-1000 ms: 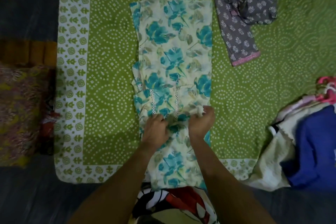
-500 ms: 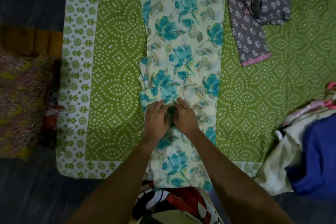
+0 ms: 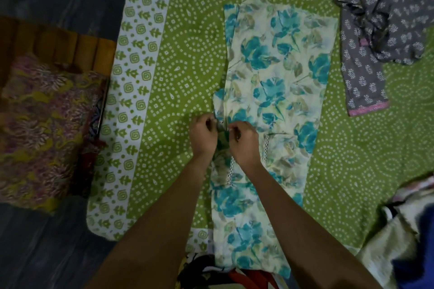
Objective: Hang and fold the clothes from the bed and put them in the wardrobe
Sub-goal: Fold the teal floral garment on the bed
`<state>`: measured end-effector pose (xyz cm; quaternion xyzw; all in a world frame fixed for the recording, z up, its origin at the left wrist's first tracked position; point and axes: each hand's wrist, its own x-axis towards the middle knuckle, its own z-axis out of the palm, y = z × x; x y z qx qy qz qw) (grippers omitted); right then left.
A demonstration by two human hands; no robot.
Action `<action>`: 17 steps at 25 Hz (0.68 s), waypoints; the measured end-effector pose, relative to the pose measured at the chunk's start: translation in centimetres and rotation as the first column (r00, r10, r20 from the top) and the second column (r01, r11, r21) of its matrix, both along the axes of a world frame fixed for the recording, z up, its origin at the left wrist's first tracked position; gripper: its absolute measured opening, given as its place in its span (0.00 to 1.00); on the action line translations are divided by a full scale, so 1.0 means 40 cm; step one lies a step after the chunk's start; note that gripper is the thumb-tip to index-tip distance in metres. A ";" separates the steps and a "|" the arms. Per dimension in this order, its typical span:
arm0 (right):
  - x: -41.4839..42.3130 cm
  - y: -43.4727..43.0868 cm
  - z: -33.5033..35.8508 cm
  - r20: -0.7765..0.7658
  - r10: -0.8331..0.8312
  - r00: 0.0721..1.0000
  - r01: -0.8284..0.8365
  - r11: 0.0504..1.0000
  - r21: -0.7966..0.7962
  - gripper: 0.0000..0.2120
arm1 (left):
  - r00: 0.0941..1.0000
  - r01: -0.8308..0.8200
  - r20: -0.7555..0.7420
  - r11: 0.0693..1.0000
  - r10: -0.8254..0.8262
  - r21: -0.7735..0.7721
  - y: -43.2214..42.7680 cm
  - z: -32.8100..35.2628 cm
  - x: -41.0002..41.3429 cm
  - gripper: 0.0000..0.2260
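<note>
"Floral garment (image 3: 277,82), position?" asked the first.

"Lay lengthwise on the green bedspread (image 3: 183,58), flat, with its near end hanging past the bed's edge toward the person. Grey printed garment (image 3: 375,30) sat well apart at the far right, and a heap of other clothes (image 3: 399,241) at the near right."

"Risks from there?"

"Three, by my reckoning. The overhanging end could drag the whole piece off line once the middle was lifted — its own weight would do it. A sideways tug at the left edge would skew the long fold and pull open the tucked-in part with the lace strips (image 3: 266,148). And thin loose cloth like that creases if pressed down crooked, so the stack for the wardrobe would come out lumpy."

"Grip?"

"Both hands were at the garment's left edge, about midway along and nearly touching each other. Left hand (image 3: 203,135) had its fingers curled in, pinching cloth at the very edge. Right hand (image 3: 243,142) was likewise curled, thumb and fingers closed on a small bunch just beside it. Neither was spread flat. Something dark showed between them — fold or shadow, could not tell."

"Folding finished?"

"Not judged so. It was only narrowed lengthwise, cross folds not yet made"
</note>
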<state>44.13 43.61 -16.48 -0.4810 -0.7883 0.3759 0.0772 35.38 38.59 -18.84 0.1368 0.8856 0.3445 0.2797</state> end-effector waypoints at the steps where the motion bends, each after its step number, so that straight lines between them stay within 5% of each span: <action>1: -0.005 0.001 -0.005 0.000 0.001 1.000 -0.001 1.000 0.010 0.07 | 1.000 -0.009 0.013 1.000 0.009 -0.010 0.013 -0.009 -0.005 0.10; 5: -0.014 0.004 -0.018 0.012 -0.002 1.000 0.001 0.998 0.061 0.08 | 0.997 -0.037 0.062 0.999 0.037 0.000 0.055 -0.027 -0.025 0.09; 10: -0.016 0.009 -0.028 0.068 0.006 0.998 -0.008 0.999 0.032 0.08 | 0.905 -0.419 0.010 0.887 0.425 0.197 -0.027 -0.015 -0.044 0.09; 14: -0.045 -0.001 -0.027 0.042 0.045 0.998 -0.049 0.994 0.100 0.09 | 0.580 -0.814 0.343 0.541 0.738 0.212 -0.074 0.022 -0.056 0.04; 17: -0.077 -0.017 -0.019 0.005 0.115 0.993 -0.115 0.993 0.032 0.09 | 0.345 -0.936 0.570 0.315 0.746 0.154 -0.080 0.041 -0.071 0.03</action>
